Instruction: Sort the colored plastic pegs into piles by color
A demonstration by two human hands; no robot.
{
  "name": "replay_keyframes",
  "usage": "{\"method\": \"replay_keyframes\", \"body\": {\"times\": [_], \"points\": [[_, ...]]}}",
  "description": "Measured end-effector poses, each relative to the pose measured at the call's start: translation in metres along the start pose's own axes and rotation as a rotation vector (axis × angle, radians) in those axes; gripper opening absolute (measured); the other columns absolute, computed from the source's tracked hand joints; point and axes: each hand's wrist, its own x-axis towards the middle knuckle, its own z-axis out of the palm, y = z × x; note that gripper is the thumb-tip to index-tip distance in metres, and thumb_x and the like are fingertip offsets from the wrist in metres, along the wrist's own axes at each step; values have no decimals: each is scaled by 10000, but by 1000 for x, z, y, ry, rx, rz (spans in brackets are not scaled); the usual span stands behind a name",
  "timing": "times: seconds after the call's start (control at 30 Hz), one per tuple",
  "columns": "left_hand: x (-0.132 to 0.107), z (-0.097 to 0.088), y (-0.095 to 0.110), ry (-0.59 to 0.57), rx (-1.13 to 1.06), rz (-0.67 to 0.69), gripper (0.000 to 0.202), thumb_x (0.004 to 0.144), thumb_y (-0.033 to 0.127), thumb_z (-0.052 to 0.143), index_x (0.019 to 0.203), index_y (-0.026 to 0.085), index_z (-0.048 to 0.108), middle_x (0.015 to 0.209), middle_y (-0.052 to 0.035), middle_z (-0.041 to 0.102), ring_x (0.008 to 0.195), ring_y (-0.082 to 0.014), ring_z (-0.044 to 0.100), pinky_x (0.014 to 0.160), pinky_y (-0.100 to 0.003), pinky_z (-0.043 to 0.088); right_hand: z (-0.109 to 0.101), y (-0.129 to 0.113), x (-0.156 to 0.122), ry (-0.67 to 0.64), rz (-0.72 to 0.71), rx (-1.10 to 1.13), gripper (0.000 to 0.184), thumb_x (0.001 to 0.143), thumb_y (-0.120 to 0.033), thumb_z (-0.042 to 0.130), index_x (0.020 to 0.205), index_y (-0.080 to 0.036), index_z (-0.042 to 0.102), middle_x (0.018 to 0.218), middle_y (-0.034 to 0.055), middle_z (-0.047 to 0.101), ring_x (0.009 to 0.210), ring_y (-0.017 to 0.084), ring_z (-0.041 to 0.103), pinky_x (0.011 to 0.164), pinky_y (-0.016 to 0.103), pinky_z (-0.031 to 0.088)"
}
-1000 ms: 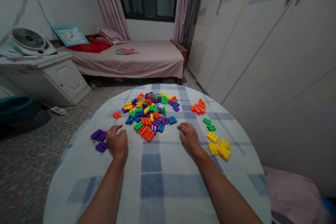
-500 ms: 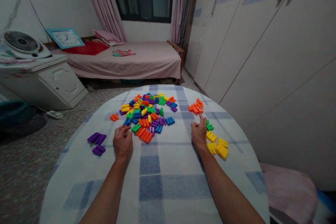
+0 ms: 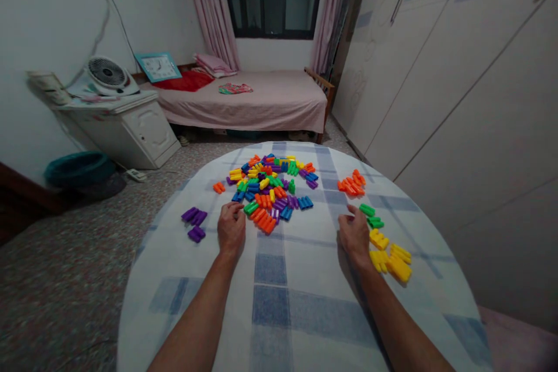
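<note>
A heap of small plastic pieces in mixed colours point(image 3: 272, 189) lies in the middle of a round table under a blue-checked cloth point(image 3: 279, 302). My left hand point(image 3: 231, 226) rests at the heap's near-left edge. Its fingers are curled against a green piece point(image 3: 250, 207) and some orange ones, and what they grip is hidden. My right hand point(image 3: 354, 233) lies on the cloth right of centre, fingers loosely bent and nothing seen in them. It is just left of two green pieces point(image 3: 370, 215) and a group of yellow pieces point(image 3: 387, 253).
Sorted groups lie apart: purple pieces point(image 3: 194, 222) at the left, one orange piece point(image 3: 218, 187), orange pieces point(image 3: 352, 184) at the far right. Beyond the table are a bed point(image 3: 261, 102), a white cabinet with a fan point(image 3: 126, 125) and a wardrobe wall point(image 3: 457, 81).
My right hand pointed toward the green pieces, then drew back with its fingers bent. My left hand slid from beside the purple pieces to the heap's edge. The camera turned left.
</note>
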Motion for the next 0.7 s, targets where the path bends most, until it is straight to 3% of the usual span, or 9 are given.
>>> {"method": "replay_keyframes", "body": {"times": [0.07, 0.13, 0.23, 0.37, 0.53, 0.7], "points": [[0, 0, 2, -2, 10, -6, 216, 767, 165, 465, 866, 181, 656, 1009, -58, 608, 938, -178, 601, 835, -300, 488, -11, -2, -2, -101, -155, -216, 370, 823, -260, 445, 1110, -101, 616, 1080, 145, 615, 995, 250, 559, 912, 367, 398], [-1, -1, 3, -11, 24, -9, 219, 761, 157, 462, 867, 183, 652, 980, -54, 610, 913, -175, 600, 816, -295, 481, -22, -4, -4, -117, -266, -449, 313, 847, -243, 453, 1054, -113, 649, 1052, 149, 627, 1042, 282, 535, 913, 403, 374], [-2, -1, 5, -36, 45, -16, 229, 771, 162, 455, 888, 186, 651, 945, -45, 612, 840, -162, 596, 774, -285, 471, -34, -4, -8, -97, -253, -689, 262, 871, -235, 463, 998, -119, 661, 1017, 163, 627, 1006, 304, 543, 823, 414, 381], [-2, -1, 7, -45, 83, -18, 230, 771, 157, 452, 882, 185, 652, 898, -39, 608, 771, -150, 581, 745, -280, 461, -40, 0, -10, -147, -218, -803, 236, 894, -253, 459, 905, -113, 648, 944, 155, 631, 910, 304, 577, 736, 397, 383], [-3, -1, 9, -35, 65, 39, 214, 785, 151, 458, 884, 184, 645, 911, -45, 608, 807, -153, 585, 740, -273, 478, -33, -7, -12, -101, -266, -642, 237, 894, -245, 470, 998, -124, 644, 947, 130, 651, 899, 274, 595, 763, 378, 392], [-6, 2, 14, -4, 34, 287, 185, 818, 152, 484, 896, 174, 650, 964, -63, 624, 942, -172, 580, 818, -298, 498, 0, -25, -27, -166, -314, -219, 228, 886, -225, 474, 1013, -135, 641, 985, 87, 654, 903, 200, 590, 814, 309, 411]]}}
